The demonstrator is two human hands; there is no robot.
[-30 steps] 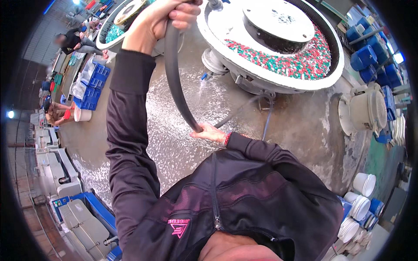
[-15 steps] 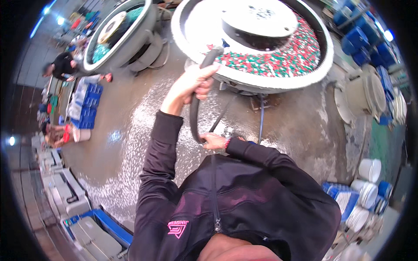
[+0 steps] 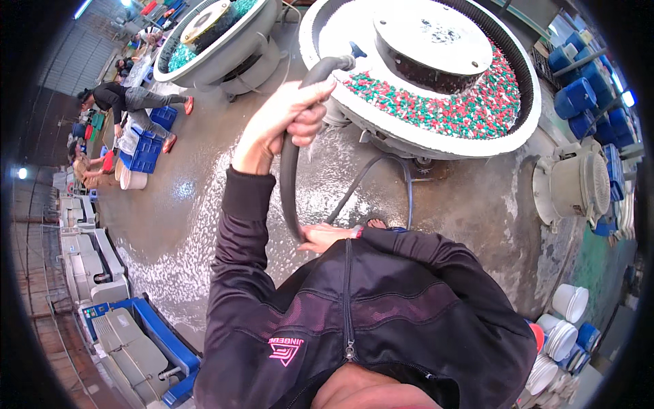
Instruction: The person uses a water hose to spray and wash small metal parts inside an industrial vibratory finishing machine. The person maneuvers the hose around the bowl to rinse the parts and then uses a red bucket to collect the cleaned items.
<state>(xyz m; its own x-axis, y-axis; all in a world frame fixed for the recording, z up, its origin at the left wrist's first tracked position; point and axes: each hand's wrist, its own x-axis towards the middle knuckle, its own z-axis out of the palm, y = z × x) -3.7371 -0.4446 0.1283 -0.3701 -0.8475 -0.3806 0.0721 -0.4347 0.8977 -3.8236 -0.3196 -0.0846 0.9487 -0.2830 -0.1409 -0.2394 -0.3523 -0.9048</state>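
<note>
Left hand (image 3: 297, 124) grips hose (image 3: 289, 191); pink lettering (image 3: 286, 343) on jacket (image 3: 415, 293).

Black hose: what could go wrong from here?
The floor is wet, so it may be slippery. The hose loop on it, near a foot, might trip someone. If the left hand slipped, the black hose could swing and spray off target.

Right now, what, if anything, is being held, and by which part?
A black hose: left hand near its upper end, right hand at its lower bend.
</note>
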